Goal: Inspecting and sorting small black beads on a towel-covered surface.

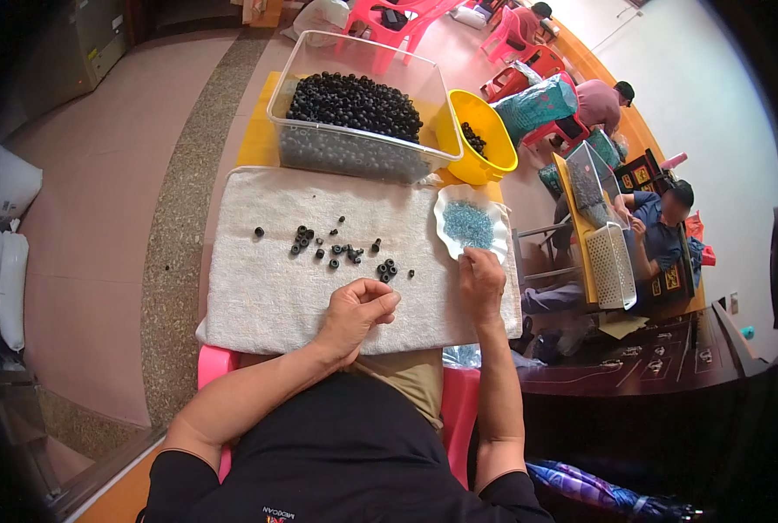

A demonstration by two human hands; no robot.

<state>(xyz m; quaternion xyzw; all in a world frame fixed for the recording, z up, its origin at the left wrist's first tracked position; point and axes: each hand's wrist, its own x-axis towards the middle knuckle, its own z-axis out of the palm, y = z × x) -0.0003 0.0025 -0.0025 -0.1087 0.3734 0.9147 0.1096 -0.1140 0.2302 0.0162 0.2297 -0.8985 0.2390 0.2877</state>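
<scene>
Several small black ring-shaped parts [335, 251] lie loose on the whitish cloth [258, 305] in front of me. Just on the near side of one small cluster [387, 270] is my left hand [354, 315], its thumb and forefinger pinched together; anything between them is too small to make out. A white scalloped dish [442, 214] of tiny clear bluish pieces [468, 225] sits at the cloth's far right. At that dish's near rim, my right hand [483, 283] has its fingers drawn together, and their tips are partly hidden from view.
Behind the cloth stands a clear plastic tub [354, 166] heaped with black parts, beside a yellow basin [500, 166] holding a few more. To the right, another person [659, 231] sits by a perforated white basket [611, 266]. White sacks [10, 288] line the left side.
</scene>
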